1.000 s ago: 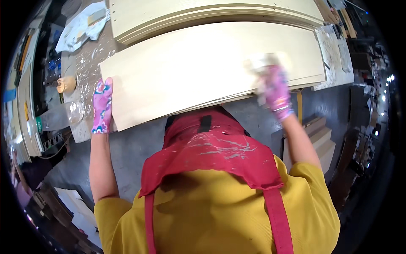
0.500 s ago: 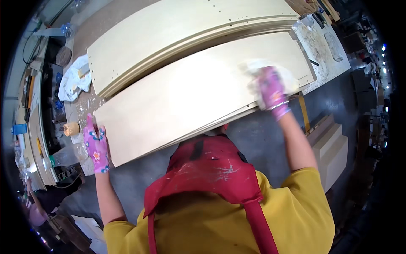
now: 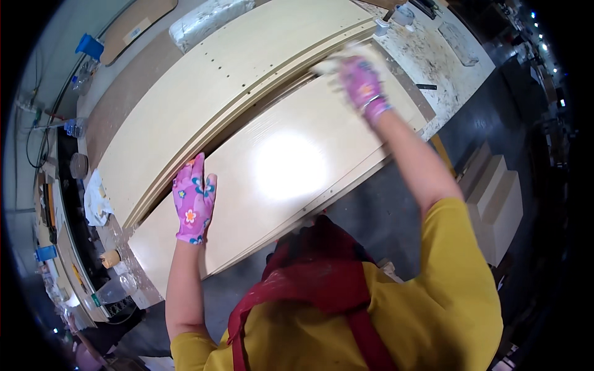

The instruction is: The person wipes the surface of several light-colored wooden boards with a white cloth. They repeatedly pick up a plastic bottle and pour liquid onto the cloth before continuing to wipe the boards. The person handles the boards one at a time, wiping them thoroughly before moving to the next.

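The top wooden panel [image 3: 241, 185] is pale cream and smooth, with faint grain lines, a thin straight edge and a broad white glare near its middle. It is a long, flat rectangle whose long axis slants from lower left to upper right, its right end pointing away from the person. It lies on other boards on the surface [image 3: 458, 51], between the person's body and a stack of drilled panels [image 3: 173, 111]. The left hand [image 3: 193, 201], in a pink flowered glove, rests flat on it near the far edge, fingers together, thumb slightly apart. The gloved right hand [image 3: 362, 83] is over a whitish cloth [image 3: 328, 63] at the far right; blurred, so I cannot tell whether it pinches or presses
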### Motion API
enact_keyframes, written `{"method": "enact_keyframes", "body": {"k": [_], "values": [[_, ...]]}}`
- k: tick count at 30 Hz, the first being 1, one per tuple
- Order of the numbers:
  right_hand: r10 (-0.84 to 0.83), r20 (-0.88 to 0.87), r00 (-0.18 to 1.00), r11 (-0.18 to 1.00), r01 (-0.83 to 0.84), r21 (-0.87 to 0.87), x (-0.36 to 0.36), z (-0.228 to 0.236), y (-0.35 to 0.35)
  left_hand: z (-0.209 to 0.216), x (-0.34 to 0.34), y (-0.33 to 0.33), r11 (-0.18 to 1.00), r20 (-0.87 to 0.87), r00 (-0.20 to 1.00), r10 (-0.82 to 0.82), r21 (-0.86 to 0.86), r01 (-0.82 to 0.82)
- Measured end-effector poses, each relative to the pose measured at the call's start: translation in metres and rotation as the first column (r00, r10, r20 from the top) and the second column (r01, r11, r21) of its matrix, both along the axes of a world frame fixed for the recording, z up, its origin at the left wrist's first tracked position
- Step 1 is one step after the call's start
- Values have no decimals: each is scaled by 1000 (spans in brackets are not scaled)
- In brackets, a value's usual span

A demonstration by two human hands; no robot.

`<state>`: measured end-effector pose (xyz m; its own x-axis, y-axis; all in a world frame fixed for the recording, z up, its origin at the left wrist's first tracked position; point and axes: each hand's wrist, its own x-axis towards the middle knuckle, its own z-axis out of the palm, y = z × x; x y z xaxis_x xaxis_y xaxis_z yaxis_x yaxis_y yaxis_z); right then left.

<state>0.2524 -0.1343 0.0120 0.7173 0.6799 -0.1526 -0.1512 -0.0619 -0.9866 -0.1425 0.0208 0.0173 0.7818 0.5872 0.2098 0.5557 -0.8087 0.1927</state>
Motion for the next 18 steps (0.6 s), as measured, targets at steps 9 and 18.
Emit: {"method": "enact_keyframes", "body": {"k": [9, 18], "values": [[360, 917, 174, 926, -186, -328, -72, -54, 28, 4, 9, 3, 1000, -76, 997, 4, -14, -5], [367, 926, 89, 890, 257, -378, 162, -43, -35, 2, 13, 7, 999, -121, 992, 27, -25, -30]]}}
